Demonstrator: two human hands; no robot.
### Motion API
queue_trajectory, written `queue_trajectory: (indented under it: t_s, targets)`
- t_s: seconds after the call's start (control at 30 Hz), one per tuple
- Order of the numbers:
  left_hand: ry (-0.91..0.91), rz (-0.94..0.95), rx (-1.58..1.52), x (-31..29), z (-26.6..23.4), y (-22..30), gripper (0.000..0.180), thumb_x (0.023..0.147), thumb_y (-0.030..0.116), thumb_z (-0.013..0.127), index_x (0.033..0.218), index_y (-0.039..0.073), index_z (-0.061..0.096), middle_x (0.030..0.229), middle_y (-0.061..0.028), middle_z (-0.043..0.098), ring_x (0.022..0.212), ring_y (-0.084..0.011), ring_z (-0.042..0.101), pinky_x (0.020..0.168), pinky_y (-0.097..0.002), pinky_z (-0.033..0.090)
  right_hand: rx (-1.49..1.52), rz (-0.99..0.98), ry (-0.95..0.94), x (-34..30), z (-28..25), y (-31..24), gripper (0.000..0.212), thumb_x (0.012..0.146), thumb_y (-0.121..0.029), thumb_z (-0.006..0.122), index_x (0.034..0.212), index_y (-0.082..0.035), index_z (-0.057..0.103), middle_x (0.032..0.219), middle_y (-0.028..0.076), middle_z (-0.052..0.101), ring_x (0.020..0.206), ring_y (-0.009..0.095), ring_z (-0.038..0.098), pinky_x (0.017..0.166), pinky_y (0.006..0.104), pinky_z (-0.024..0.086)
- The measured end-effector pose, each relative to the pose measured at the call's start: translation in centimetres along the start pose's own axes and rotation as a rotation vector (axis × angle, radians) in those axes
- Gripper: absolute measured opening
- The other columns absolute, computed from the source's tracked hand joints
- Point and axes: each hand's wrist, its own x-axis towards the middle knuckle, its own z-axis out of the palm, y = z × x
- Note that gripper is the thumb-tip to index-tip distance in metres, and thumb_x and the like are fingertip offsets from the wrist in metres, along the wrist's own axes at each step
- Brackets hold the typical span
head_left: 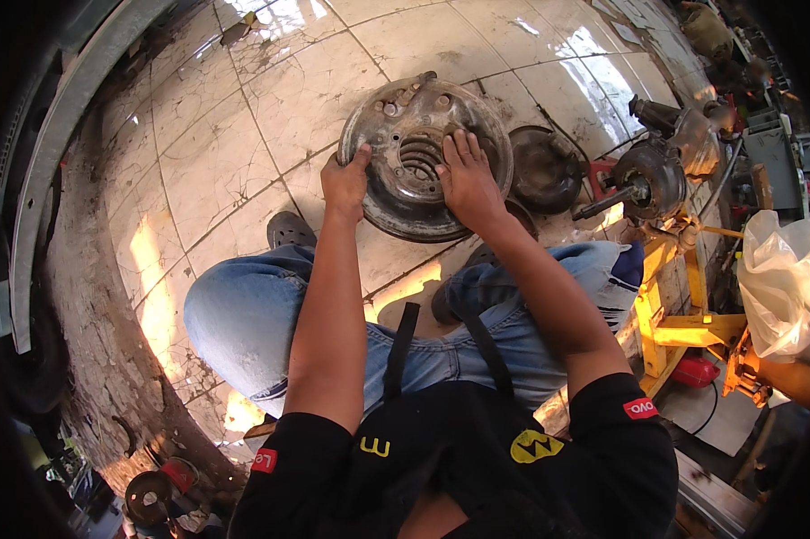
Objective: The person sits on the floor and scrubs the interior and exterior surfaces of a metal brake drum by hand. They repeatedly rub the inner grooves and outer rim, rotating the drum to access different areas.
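A large, round, greasy metal part (389, 193), which looks like a wheel brake drum or backing plate, lies in front of my knees over the tiled floor. Bolts show near its far edge, and a coil spring (418, 158) appears through its centre hole. At its left rim, my left hand (345, 187) is closed, thumb on top and the other fingers mostly hidden round the edge. My right hand (471, 184) rests flat on the right side of its face, fingers stretched out and pointing away from me. What supports the part underneath is hidden.
Right of the part lies a dark round drum (545, 169), and beyond it a greasy axle hub assembly (649, 176). A yellow metal stand (683, 331) and a whitish plastic bag (778, 287) are at the right. A long metal rail (38, 189) curves along the left.
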Motion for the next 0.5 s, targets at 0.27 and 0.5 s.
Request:
queue_trajectory:
  t_s: [0.27,0.5]
  targets:
    - [-0.019,0.003,-0.005,1.2,-0.2,-0.8,0.044,0.087,0.025,0.072,0.114,-0.007,0.062,0.104,-0.0155,0.067,0.088,-0.0219,0.061,0.078,-0.0347,0.048,0.003,-0.059,0.014,0.5,0.6,1.2,0.047,0.101,-0.023,0.043,0.140,0.004,0.041,0.147,0.025,0.037,0.139,0.041,0.030,0.114,0.0468,0.025]
    - [-0.065,-0.061,0.034,0.6,-0.5,0.2,0.055,0.088,0.023,0.071,0.128,-0.008,0.052,0.121,-0.0178,0.061,0.105,-0.0271,0.060,0.091,-0.0392,0.049,0.083,-0.059,0.184,1.9,-2.5,-0.5,0.045,0.100,-0.021,0.046,0.139,0.002,0.042,0.146,0.022,0.040,0.140,0.039,0.031,0.113,0.0457,0.028]
